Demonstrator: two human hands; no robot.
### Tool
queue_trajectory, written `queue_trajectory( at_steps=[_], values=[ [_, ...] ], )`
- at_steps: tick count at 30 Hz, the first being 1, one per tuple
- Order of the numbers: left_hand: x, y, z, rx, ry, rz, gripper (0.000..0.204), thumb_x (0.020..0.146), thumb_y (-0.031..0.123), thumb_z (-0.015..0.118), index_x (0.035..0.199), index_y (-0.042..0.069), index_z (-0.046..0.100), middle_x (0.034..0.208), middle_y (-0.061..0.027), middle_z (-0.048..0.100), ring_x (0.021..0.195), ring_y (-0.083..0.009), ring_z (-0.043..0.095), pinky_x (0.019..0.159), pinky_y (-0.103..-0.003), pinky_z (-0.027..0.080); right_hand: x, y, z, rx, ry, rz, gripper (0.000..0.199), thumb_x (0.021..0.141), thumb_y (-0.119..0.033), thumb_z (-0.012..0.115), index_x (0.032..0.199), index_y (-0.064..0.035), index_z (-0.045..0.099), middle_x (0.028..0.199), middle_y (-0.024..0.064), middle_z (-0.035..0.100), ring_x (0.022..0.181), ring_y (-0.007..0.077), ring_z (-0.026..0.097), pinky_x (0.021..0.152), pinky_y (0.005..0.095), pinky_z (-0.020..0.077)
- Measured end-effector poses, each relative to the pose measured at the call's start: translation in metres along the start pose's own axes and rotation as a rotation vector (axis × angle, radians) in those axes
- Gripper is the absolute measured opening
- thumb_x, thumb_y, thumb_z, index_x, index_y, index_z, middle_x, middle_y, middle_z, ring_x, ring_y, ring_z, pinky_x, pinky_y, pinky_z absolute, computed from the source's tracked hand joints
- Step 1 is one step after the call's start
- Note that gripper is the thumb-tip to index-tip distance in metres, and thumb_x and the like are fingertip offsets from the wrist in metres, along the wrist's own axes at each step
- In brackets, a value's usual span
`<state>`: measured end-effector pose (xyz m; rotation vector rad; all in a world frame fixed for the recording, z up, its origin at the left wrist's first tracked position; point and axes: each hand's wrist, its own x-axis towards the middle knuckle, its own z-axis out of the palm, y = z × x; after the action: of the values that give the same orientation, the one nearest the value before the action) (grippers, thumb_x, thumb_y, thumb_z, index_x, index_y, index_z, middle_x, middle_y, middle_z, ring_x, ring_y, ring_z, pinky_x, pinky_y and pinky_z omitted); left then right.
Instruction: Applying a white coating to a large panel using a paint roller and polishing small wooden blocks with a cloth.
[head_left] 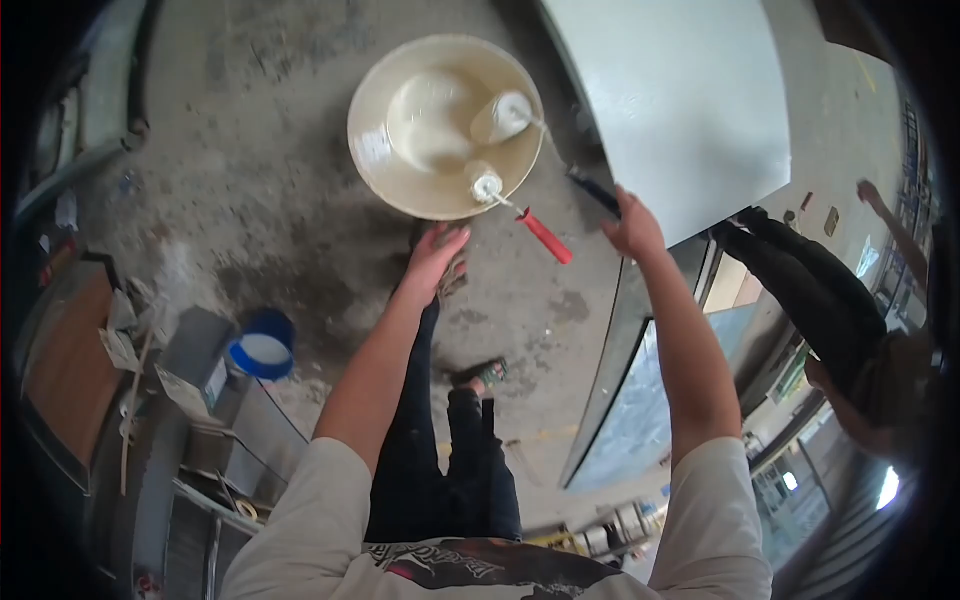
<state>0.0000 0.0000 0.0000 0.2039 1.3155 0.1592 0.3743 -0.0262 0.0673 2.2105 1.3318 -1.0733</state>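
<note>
A cream-coloured paint bucket [385, 100] stands ahead of me, with whitish paint inside. My right hand [636, 228] is closed around the dark handle of a paint roller [512, 115]. Its white, paint-coated sleeve is inside the bucket, at the right wall. A second, smaller roller with a red handle [544, 237] leans over the bucket's near right rim, its white sleeve inside. At the near side of the bucket, my left hand [435, 258] grips it just below the rim; some of its fingers are hidden.
A large pale, glossy panel [690, 100] lies at the right, close to my right hand. On the left stand a blue bucket [264, 345] and grey boxes [200, 350]. Another person's dark-clothed legs [800, 270] are at the far right. The concrete floor is stained.
</note>
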Motion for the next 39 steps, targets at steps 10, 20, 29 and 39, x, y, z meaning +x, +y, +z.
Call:
queue_trajectory(
  at_steps=[10,20,29,39],
  values=[
    [0.078,0.01,0.031,-0.588,-0.055,0.075,0.032,0.093,0.026,0.075,0.118,0.011,0.063,0.1,0.0009,0.068,0.08,-0.0118,0.064,0.069,-0.028,0.055,0.073,0.001,0.053,0.097,-0.177,0.101,0.04,0.079,-0.028,0.068,0.109,-0.0026,0.067,0.103,0.0231,0.07,0.103,0.04,0.066,0.088,0.0459,0.0523],
    [0.08,-0.013,0.073,-0.687,-0.055,0.382,0.083,0.091,0.073,0.053,0.147,0.012,0.043,0.139,-0.0048,0.055,0.111,-0.0216,0.058,0.089,-0.038,0.054,0.025,0.022,0.078,0.293,0.024,-0.064,0.035,0.08,-0.03,0.068,0.094,0.0023,0.065,0.088,0.0255,0.068,0.091,0.0415,0.067,0.08,0.0458,0.0515],
    [0.031,-0.135,0.068,-0.718,0.069,0.425,0.096,0.083,0.09,0.04,0.149,0.02,0.041,0.142,0.0002,0.052,0.109,-0.0207,0.056,0.075,-0.034,0.05,-0.083,0.096,0.176,0.337,0.062,-0.126,0.034,0.08,-0.031,0.07,0.089,0.0019,0.065,0.089,0.028,0.067,0.092,0.0442,0.067,0.078,0.048,0.0522],
    [-0.074,-0.397,0.072,-0.683,0.076,0.215,0.096,0.081,0.091,0.038,0.147,0.022,0.044,0.138,0.0025,0.056,0.104,-0.0181,0.057,0.073,-0.031,0.047,-0.309,0.21,0.343,0.359,0.026,0.002,0.036,0.081,-0.034,0.071,0.089,0.0008,0.063,0.085,0.0268,0.066,0.089,0.0457,0.065,0.077,0.0499,0.0516]
  ],
)
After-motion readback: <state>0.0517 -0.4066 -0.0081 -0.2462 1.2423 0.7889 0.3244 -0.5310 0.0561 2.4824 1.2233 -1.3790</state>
